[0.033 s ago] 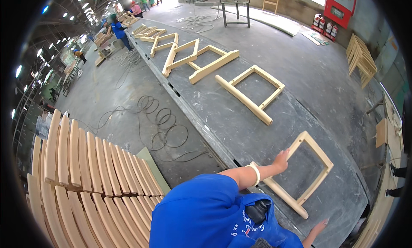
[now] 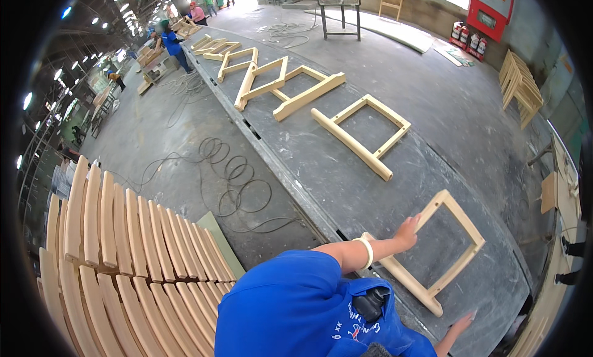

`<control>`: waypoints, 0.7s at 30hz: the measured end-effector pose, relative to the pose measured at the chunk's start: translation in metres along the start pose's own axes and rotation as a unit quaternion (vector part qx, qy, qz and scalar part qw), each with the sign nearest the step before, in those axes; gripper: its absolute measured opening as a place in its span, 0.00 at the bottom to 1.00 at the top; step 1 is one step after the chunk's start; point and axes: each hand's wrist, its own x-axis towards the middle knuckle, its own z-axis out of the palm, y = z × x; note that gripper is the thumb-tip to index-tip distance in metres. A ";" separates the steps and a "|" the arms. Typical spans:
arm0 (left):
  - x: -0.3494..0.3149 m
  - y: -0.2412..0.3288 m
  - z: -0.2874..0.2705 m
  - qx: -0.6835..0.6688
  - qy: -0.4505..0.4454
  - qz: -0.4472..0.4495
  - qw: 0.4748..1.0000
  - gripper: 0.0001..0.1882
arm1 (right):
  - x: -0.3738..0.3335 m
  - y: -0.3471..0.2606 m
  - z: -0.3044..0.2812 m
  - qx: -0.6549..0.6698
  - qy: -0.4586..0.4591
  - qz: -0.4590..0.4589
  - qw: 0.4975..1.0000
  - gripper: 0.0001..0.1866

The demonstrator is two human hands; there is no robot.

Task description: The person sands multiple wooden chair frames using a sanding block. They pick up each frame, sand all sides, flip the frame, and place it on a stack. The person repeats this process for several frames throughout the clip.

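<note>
My left hand (image 2: 407,231), with a pale band on its wrist, is closed round one side rail of a light wooden chair frame (image 2: 458,214). This frame is four-sided, with a longer rounded leg along its near side, and lies over the grey table (image 2: 364,215). Past the near end of that leg, my right hand (image 2: 461,325) is low over the tabletop with its fingers stretched out. Its fingertips look pale and blurred, and it is apart from the frame. A second similar frame (image 2: 382,152) lies farther up the table.
Several more wooden frames (image 2: 265,79) line the table toward its far end. Curved wooden slats (image 2: 148,239) are stacked at lower left. A coiled cable (image 2: 235,178) lies on the floor. A person in blue (image 2: 172,43) stands by the far end; stacked frames (image 2: 519,85) stand at right.
The far side of the held frame has shifted slightly to the right, and my left hand has moved a little with it. My right hand has hardly moved.
</note>
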 end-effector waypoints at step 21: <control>0.034 0.049 -0.130 -0.141 0.004 0.259 0.955 0.27 | -0.069 -0.251 0.126 0.420 -0.113 0.059 0.899 0.25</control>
